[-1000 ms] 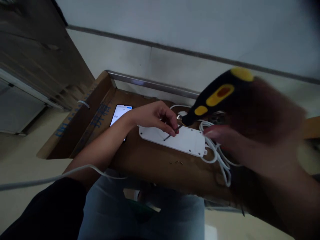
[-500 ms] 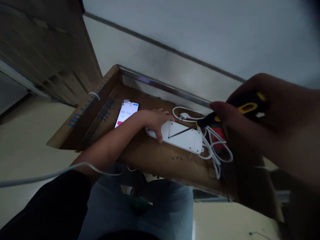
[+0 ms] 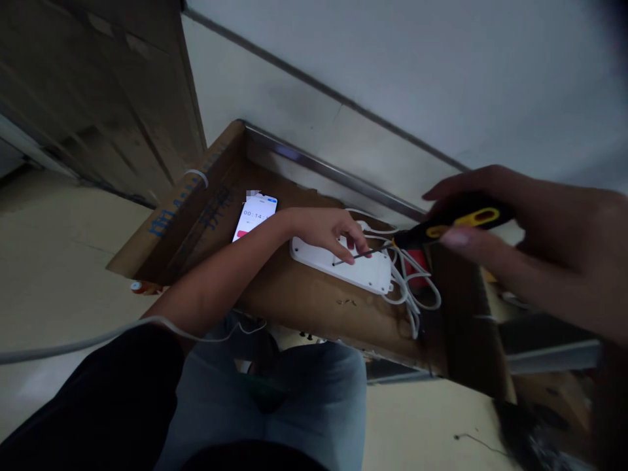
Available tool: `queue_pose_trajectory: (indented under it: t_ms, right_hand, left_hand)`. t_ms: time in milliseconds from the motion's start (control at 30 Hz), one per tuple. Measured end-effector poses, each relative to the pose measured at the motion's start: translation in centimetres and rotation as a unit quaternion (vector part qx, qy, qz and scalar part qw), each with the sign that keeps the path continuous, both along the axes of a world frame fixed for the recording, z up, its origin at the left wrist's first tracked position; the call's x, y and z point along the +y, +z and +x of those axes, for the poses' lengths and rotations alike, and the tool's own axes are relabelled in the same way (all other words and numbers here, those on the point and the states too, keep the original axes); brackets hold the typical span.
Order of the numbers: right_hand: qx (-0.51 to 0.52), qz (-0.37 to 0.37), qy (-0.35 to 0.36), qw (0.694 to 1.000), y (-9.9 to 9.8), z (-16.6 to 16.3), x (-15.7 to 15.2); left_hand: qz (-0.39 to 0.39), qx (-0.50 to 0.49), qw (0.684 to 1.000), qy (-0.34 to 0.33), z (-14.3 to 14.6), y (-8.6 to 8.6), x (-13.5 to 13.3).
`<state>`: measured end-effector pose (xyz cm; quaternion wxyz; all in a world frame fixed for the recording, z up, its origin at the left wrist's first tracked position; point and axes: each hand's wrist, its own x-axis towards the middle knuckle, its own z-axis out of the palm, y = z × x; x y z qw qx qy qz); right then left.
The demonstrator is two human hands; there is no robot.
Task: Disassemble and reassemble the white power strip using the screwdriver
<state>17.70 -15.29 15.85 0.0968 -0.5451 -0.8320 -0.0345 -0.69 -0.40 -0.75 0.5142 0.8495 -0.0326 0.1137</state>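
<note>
My right hand [image 3: 534,229] grips the black and yellow handle of a screwdriver [image 3: 449,222], thumb along its near side. The thin metal shaft slants down to the left, and its tip meets a hole in a white power strip [image 3: 314,256]. That strip lies on the cardboard with screw holes in its upward face. Over the strip, my left hand [image 3: 333,229] has thumb and fingertips closed around the shaft close to its tip. White cord [image 3: 417,281] lies looped at the strip's right end. Several tiny screws [image 3: 347,302] rest in front of the strip.
A phone [image 3: 258,212] showing a running timer lies left of the strip, partly behind my left forearm. The cardboard box [image 3: 289,294] has raised left and right sides. A red object [image 3: 417,267] sits under the cord. A wall [image 3: 392,78] stands behind the box.
My left hand has lifted from the strip's left part and moved right to the screwdriver shaft. The right hand's fingers have shifted on the handle. The whole view has moved slightly.
</note>
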Motion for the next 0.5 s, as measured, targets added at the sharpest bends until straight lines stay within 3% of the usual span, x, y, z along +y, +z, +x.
queue_pose_trajectory:
  t_ms: [100,167,367,433,500]
  right_hand:
    - [-0.135,0.104,-0.055,0.984,-0.3,-0.8,-0.1]
    - [-0.122,0.1,-0.047,0.986,-0.4,-0.8,-0.2]
    - [0.105,-0.002,0.029,0.994,-1.5,-0.1,-0.4]
    - [0.202,-0.021,0.014,0.979,-2.2,-0.5,-0.5]
    - [0.294,-0.002,-0.046,0.955,-3.2,-0.9,-0.4]
  left_hand:
    - [-0.081,-0.001,0.996,-0.034,0.4,0.0,-0.2]
    - [-0.098,-0.008,0.995,-0.026,0.7,-0.2,-0.2]
    - [-0.118,-0.02,0.992,0.028,0.9,-0.1,-0.3]
    - [-0.12,-0.02,0.992,0.045,1.1,0.1,-0.5]
    - [-0.12,-0.02,0.991,0.057,1.2,0.1,-0.9]
